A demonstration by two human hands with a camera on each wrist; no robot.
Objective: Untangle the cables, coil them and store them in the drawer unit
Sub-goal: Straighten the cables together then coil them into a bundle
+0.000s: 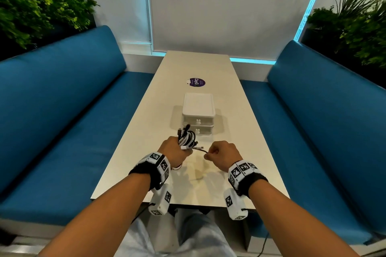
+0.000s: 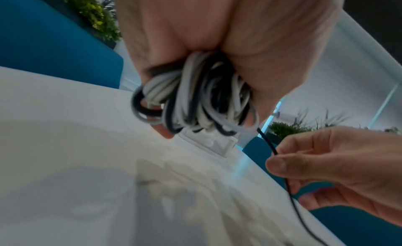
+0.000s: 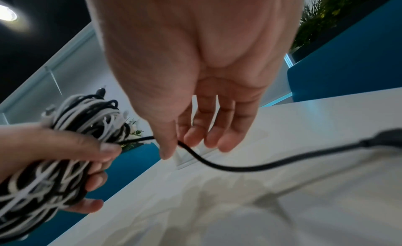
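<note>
A sitting booth like in an office or cafe, long white table (image 1: 236, 110), blue padded benches (image 1: 62, 110) both sides of the hands, green plants (image 1: 35, 8) behind

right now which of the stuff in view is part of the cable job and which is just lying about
Part of the job:
- tangled bundle of black and white cables, gripped by the left hand
- loose black cable, pinched by the right hand
- white drawer unit, drawers closed

Just lying about:
- purple round sticker on the table
- blue benches
- plants
</note>
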